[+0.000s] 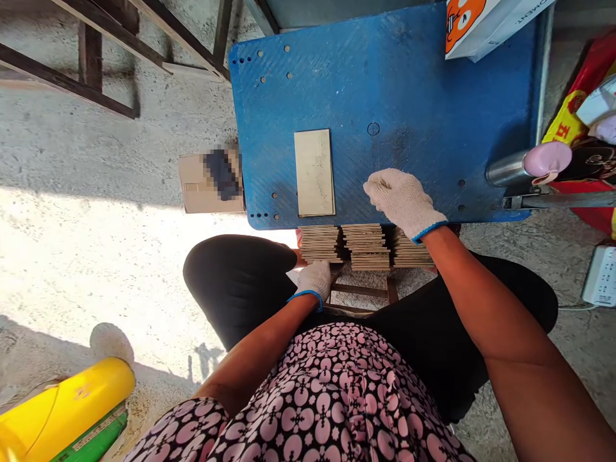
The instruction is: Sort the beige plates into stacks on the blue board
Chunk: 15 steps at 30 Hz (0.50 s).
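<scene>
My right hand, in a white knitted glove with a blue cuff, is held over the blue table. Its fingers are curled closed, and whatever they may hold is hidden. To its left a thin tan rectangular board lies flat on the table, apart from the hand. My left hand, gloved the same way, is low between my knees at the near edge of the left stack of thin boards. Its fingers are mostly hidden there. Beside that stack are a middle stack and a right stack, partly behind my right forearm.
A steel bottle with a pink lid lies at the table's right side, near a metal bar. A printed bag stands at the back right. Left of the table is a cardboard box; a power strip is at right.
</scene>
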{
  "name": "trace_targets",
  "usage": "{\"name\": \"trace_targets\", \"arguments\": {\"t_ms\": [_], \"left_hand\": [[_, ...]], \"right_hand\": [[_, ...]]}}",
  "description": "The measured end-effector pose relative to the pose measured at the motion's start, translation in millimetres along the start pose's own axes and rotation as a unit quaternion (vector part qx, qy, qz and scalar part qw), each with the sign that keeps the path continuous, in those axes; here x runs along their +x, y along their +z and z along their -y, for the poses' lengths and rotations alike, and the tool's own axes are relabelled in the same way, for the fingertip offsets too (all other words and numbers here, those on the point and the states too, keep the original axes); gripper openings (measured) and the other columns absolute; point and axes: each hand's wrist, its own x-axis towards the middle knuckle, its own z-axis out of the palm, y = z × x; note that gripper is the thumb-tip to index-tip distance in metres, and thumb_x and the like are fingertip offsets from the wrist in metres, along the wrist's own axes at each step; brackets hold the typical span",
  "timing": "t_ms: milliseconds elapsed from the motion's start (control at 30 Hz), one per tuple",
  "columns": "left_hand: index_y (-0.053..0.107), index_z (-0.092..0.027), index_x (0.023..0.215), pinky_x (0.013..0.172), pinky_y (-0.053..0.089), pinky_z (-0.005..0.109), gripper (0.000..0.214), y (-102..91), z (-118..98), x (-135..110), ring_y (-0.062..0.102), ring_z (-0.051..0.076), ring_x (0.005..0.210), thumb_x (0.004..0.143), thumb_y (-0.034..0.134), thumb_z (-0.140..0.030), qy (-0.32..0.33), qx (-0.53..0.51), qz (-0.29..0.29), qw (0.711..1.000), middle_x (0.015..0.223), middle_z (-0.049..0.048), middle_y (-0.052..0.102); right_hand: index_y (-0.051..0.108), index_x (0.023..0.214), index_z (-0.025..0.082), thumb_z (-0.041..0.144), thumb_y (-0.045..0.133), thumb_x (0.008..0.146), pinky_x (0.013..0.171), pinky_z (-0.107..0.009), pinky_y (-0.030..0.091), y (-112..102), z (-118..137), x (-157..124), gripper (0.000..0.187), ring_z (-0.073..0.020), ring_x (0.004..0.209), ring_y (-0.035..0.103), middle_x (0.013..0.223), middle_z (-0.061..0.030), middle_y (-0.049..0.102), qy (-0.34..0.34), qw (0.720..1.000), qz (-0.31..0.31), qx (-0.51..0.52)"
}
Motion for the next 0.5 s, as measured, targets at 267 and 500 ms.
{"name": "trace_targets", "arguments": {"t_ms": [267, 500], "left_hand": [[0.068, -0.006, 0.112, 0.082, 0.052, 0.041, 0.037, 4.8, -5.1, 7.8, 0.065, 0.034, 0.106, 0.086, 0.042, -0.003, 0.042, 0.05, 0.038, 0.997, 0.107, 0.0243, 0.067], [0.067, -0.002, 0.116, 0.086, 0.051, 0.048, 0.037, 17.0, -5.5, 17.9, 0.063, 0.038, 0.11, 0.086, 0.046, -0.007, 0.054, 0.036, 0.049, 0.997, 0.112, 0.0288, 0.065]], "right_hand": [[0.064, 0.09, 0.022, 0.04, 0.053, 0.089, 0.066, -0.032, 0.037, -1.2, 2.8, -0.8, 0.021, -0.0168, 0.07, 0.051, 0.081, -0.0027, 0.064, 0.013, 1.0, 0.01, -0.006], [0.063, 0.089, 0.022, 0.04, 0.054, 0.089, 0.064, -0.03, 0.034, 1.7, 2.5, 0.3, 0.02, -0.016, 0.066, 0.049, 0.076, -0.0014, 0.064, 0.028, 0.999, 0.015, -0.017]]}}
